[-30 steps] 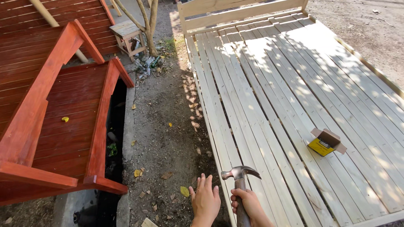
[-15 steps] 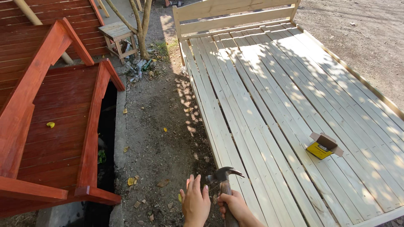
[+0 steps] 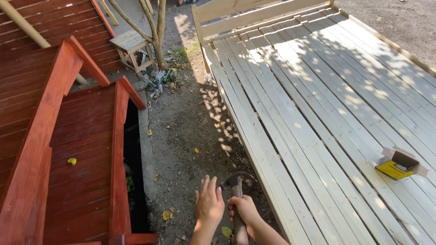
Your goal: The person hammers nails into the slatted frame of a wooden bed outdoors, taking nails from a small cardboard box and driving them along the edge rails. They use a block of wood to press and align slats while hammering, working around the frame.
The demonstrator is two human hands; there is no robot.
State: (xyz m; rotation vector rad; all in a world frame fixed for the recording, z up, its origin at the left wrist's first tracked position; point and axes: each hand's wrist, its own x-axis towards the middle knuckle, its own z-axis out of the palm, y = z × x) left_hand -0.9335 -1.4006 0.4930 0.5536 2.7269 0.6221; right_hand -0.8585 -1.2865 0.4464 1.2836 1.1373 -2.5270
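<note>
Firmly, right hand point(image 3: 244, 209) grips steel claw hammer point(image 3: 236, 190) — left hand point(image 3: 209, 203) spread flat.

Bright daylight. Dappled leaf shadow falls across the pale unpainted timber slat deck point(image 3: 318, 104), strongest at its far end; sunlit slats near glare. Dirt ground point(image 3: 190, 131) beside the deck lies shaded. Focus sharp; slight wide-angle bending at edges.
</note>
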